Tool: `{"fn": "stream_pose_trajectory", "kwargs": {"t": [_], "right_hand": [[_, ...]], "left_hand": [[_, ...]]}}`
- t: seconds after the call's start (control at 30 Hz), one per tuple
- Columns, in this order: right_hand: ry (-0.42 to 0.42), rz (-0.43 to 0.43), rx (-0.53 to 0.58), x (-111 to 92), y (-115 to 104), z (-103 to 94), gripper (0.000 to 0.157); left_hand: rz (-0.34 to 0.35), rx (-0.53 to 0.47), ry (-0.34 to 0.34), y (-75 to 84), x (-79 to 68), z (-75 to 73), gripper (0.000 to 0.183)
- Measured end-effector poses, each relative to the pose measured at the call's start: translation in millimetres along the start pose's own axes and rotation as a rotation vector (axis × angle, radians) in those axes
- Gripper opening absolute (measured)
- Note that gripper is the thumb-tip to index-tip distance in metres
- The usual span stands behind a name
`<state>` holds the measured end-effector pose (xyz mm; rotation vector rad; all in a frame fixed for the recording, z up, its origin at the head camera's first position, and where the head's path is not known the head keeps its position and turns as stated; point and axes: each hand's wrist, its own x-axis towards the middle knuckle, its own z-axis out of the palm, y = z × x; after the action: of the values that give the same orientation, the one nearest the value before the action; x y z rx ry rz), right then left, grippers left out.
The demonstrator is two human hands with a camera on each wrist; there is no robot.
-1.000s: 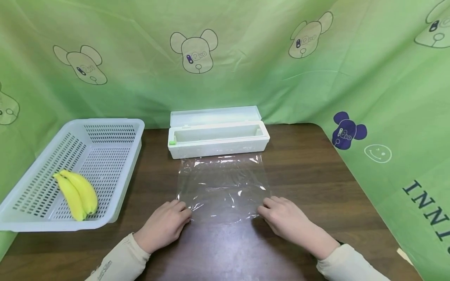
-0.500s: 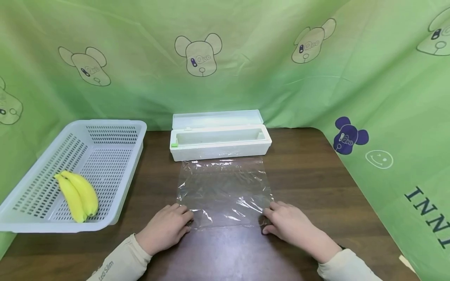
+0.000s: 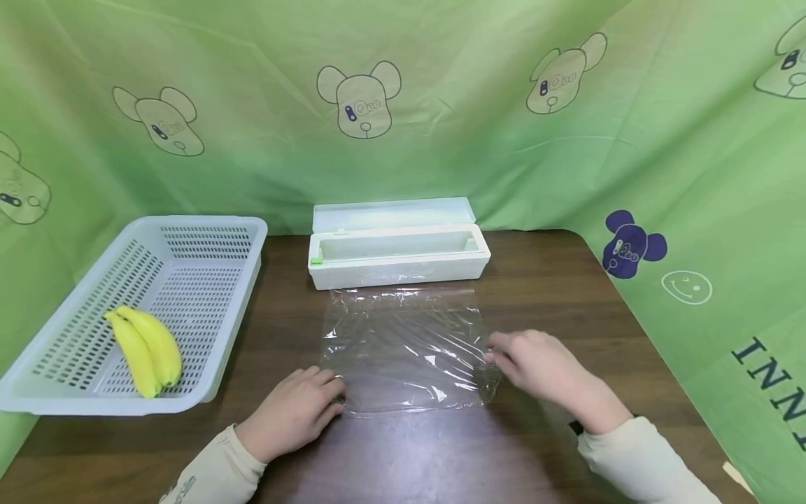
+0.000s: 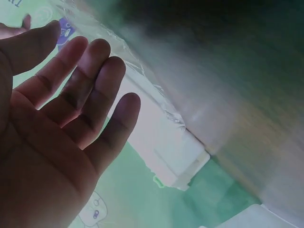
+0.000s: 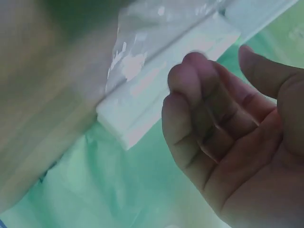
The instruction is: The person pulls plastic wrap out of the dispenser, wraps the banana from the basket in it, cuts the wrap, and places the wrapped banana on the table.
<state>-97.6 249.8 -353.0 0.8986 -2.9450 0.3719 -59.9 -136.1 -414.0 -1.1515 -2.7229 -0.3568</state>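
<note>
While the left hand (image 3: 296, 413) and right hand (image 3: 544, 364), thumbs and fingers apart, are seemingly spreading film (image 3: 403, 343) from the table's (image 3: 535, 294) far edge, one corner is probably needing smoothing.

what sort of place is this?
Likely a makeshift filming booth: green cartoon-printed fabric curtain behind and beside a dark-brown wood-grain table, which bears a long white lidded box.

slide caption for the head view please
Left hand and right hand flank clear film in front of an open white box, bananas in a basket at left.
</note>
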Motion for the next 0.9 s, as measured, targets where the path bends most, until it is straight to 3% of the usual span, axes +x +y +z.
{"fn": "stream_pose_trajectory", "kwargs": {"t": [0.07, 0.23, 0.37, 0.5, 0.7, 0.9], "right_hand": [[0.009, 0.026, 0.04, 11, 9, -5.2, 0.007], [0.045, 0.121, 0.149, 45, 44, -9.0, 0.039], [0.066, 0.17, 0.201, 75, 74, -0.7, 0.066], [0.069, 0.162, 0.237, 102, 98, 13.8, 0.074], [0.049, 0.155, 0.243, 126, 115, 29.0, 0.062], [0.048, 0.188, 0.251, 131, 118, 31.5, 0.061]], "left_hand": [[-0.004, -0.002, 0.004, -0.9, -1.7, -0.3, 0.014], [-0.004, -0.025, 0.029, -2.3, -6.2, -5.5, 0.012], [-0.006, -0.082, 0.064, -4.6, -8.5, -16.7, 0.011], [-0.016, -0.118, 0.097, -11.7, -7.9, -33.0, 0.008], [-0.092, -0.148, 0.141, -37.3, -11.0, -70.0, 0.009], [-0.298, -0.317, 0.197, -81.6, -32.5, -128.2, 0.013]]}}
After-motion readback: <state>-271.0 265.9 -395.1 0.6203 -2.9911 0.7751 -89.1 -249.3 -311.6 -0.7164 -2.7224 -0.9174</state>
